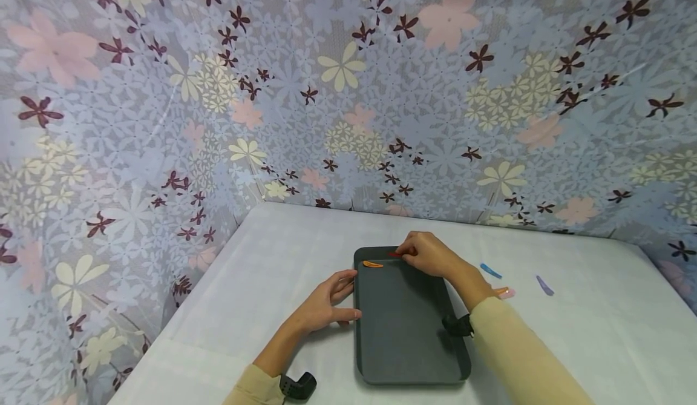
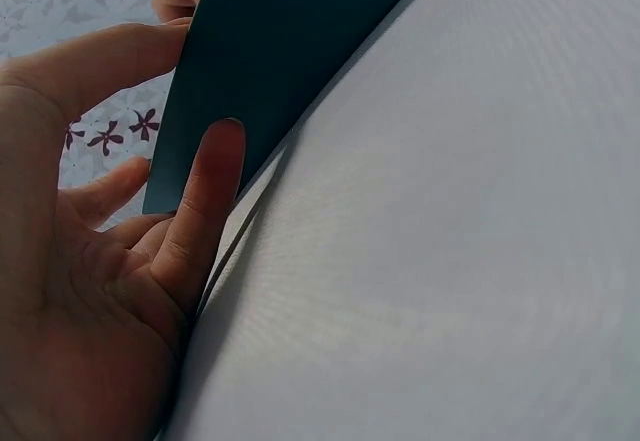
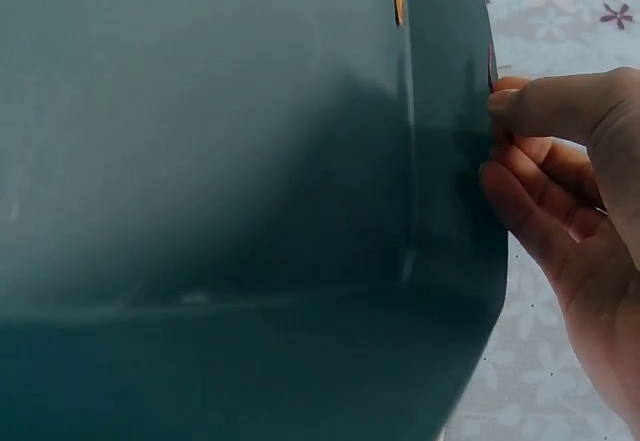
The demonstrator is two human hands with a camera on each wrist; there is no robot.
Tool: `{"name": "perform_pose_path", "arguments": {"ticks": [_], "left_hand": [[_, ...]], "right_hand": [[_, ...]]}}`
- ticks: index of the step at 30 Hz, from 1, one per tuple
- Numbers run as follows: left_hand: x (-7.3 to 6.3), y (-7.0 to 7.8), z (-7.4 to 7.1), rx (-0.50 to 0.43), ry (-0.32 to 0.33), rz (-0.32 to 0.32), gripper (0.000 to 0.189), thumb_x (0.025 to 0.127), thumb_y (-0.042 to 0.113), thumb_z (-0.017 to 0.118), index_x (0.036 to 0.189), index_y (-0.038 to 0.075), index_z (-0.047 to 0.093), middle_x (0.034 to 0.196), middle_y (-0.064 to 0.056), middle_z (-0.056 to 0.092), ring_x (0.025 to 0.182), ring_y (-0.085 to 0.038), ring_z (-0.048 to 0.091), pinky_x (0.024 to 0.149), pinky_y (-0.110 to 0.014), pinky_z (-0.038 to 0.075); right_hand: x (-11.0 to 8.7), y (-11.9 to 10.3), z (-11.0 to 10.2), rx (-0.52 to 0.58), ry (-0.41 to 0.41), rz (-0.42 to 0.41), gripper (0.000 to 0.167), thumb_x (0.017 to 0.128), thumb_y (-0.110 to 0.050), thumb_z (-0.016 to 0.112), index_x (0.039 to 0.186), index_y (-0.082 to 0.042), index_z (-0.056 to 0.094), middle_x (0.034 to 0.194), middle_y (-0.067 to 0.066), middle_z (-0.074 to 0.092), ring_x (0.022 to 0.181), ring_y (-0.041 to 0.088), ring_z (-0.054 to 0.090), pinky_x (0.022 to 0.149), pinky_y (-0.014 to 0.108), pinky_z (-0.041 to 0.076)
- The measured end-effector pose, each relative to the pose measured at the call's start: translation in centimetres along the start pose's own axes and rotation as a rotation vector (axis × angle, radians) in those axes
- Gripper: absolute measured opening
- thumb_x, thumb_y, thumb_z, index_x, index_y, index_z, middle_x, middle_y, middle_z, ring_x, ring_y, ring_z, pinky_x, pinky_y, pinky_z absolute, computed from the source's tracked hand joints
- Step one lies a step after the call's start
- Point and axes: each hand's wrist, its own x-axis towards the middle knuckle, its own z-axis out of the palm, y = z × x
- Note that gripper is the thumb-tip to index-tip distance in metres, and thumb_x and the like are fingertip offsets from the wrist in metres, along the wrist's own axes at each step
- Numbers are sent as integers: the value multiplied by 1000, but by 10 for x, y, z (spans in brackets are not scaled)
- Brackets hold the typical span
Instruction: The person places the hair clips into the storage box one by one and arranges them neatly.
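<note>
Head view's got the right hand (image 1: 427, 253) pinching a red clip (image 1: 393, 254) at the far wall of the gray tray (image 1: 408, 332), while the left hand (image 1: 321, 308), apart from it, has fingers and thumb spread against the tray's left wall. One orange clip (image 1: 373, 264) lies inside the tray near its far left corner, and past its right side sit a blue clip (image 1: 491, 270), a purple clip (image 1: 544, 285) and an orange-and-pink pair (image 1: 502, 292). Raised walls edge the tray, but there's loads of floor toward its near edge, plus wide white desk (image 1: 610, 344) on both sides.
</note>
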Motion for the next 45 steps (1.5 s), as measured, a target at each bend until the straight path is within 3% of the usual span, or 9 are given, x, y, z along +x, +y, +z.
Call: {"name": "perform_pose_path", "arguments": {"ticks": [16,27,37,41,45], "left_hand": [[0,-1,0,-24,-3,-11,79,80,12,75,146,16,30,157,-17,21,143,-35,25,69,-37,57],[0,3,1,23,3,4,79,81,13,73,146,15,29,157,-16,21,143,-33,27,79,-29,55],[1,-1,1,3,1,2,78,81,11,73,146,15,30,157,-17,21,143,-34,27,71,-29,56],[1,0,1,13,2,5,79,81,11,74,146,13,29,156,-17,22,143,-33,28,77,-29,56],[1,0,1,37,8,6,79,81,13,74,146,14,29,156,-16,23,142,-32,29,90,-37,52]], "right_hand": [[3,0,15,-55,17,-15,18,86,-8,66,101,-9,75,90,1,65,78,10,58,69,28,48],[2,-8,23,-161,4,-10,17,88,-9,65,102,-12,74,92,0,64,82,13,60,73,32,50],[-3,-1,31,-165,10,6,17,87,-10,66,100,-15,75,93,-2,66,84,14,61,76,34,51],[-2,-1,32,-189,23,14,16,87,-11,67,100,-16,75,93,-3,67,86,15,63,78,36,52],[-2,-2,33,-198,33,38,15,87,-12,67,99,-16,75,95,-3,68,90,17,64,81,38,52]]}}
